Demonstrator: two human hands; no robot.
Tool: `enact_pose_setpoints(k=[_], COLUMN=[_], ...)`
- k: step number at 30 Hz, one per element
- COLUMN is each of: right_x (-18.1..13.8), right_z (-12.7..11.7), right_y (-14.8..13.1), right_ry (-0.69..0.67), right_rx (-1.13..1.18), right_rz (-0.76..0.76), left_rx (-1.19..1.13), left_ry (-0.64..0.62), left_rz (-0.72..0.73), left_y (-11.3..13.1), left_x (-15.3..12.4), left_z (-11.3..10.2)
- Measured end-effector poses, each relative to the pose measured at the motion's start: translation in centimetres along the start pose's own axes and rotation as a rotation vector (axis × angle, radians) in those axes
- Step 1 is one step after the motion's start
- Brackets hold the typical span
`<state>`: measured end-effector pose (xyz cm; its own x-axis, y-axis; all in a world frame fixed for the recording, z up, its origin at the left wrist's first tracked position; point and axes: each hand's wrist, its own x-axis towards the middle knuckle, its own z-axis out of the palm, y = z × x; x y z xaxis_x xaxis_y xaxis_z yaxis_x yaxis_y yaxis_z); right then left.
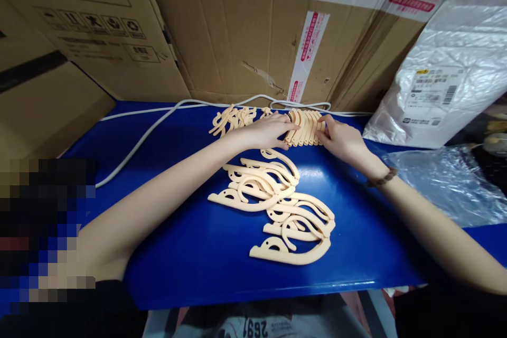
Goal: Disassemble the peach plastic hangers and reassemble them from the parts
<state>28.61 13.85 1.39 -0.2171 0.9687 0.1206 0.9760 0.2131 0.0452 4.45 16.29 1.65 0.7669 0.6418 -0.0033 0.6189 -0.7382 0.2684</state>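
A row of cream plastic folding-hanger arms (307,129) lies side by side near the back of the blue table. My left hand (271,131) closes on the row's left end, fingers over the top and thumb at the near side. At the opposite end, my right hand (341,140) has bent fingers against the last pieces. Nearer to me, several folding hangers (295,259) overlap in a loose pile, their curved arms and round-holed centre parts showing. Small cream hanger hooks (235,119) lie heaped left of the row, partly behind my left forearm.
Cardboard boxes (229,31) wall off the back and left. A white cable (138,142) runs along the rear of the blue table (178,259). On the right stand a white plastic parcel bag (431,79) and a clear plastic bag (443,185).
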Motion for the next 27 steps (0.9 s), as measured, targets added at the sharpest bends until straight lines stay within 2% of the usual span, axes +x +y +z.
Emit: enact_pose_setpoints(k=[3, 5, 9, 16, 20, 23, 27], right_x=[-0.2, -0.2, 0.0, 0.3, -0.3, -2.1, -5.2], right_z=[-0.4, -0.5, -0.7, -0.4, -0.9, -2.1, -3.5], right_y=[-1.1, -1.7, -2.1, -1.8, -2.3, -3.8, -7.8], right_ry=[0.065, 0.045, -0.001, 0.003, 0.114, 0.199, 0.134], right_rx=[-0.026, -0.015, 0.028, 0.029, 0.034, 0.102, 0.201], right_rz=[-0.086, -0.127, -0.125, -0.136, -0.168, -0.256, -0.497], left_rx=[-0.016, -0.024, -0.013, -0.023, -0.048, -0.051, -0.062], left_ry=[0.004, 0.001, -0.015, 0.004, 0.011, 0.017, 0.065], left_rz=[-0.025, -0.046, -0.046, -0.032, -0.043, -0.058, -0.047], left_y=[0.1, 0.2, 0.2, -0.2, 0.0, 0.2, -0.3], left_x=[0.1, 0.1, 0.2, 0.4, -0.2, -1.7, -4.5], left_z=[0.0, 0.0, 0.0, 0.2, -0.2, -1.0, -2.8])
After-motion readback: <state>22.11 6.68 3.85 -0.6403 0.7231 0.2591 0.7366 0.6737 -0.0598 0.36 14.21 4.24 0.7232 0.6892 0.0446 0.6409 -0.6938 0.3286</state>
